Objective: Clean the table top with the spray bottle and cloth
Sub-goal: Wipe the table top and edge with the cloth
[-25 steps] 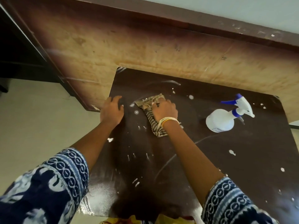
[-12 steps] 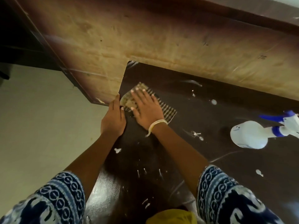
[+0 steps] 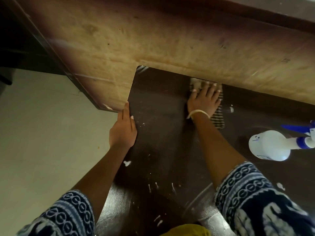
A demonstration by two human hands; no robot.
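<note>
- A yellow cloth-like patch (image 3: 187, 230) shows at 6 o'clock, at the bottom edge; what it is cannot be told.
- Patterned blue-and-white sleeves (image 3: 252, 198) cover both upper arms at 5 and 7 o'clock.
- The dark bench (image 3: 162, 142) fills the centre, with white flecks (image 3: 127, 163) and smears scattered over it.
- The left hand (image 3: 123, 132) rests at 9 o'clock on the bench's left edge, fingers together and flat, clamped on nothing.
- The spray bottle (image 3: 269, 145) lies on its side at 3 o'clock, white body, blue trigger, well apart from both hands.
- The right hand (image 3: 203, 101), a pale bangle (image 3: 198, 113) at the wrist, lies at 1 o'clock, fingers spread apart and pressed flat on the striped cloth (image 3: 219, 118).
- The cloth touches the edge of the tan wooden surface (image 3: 170, 40) that spans 12 o'clock.
</note>
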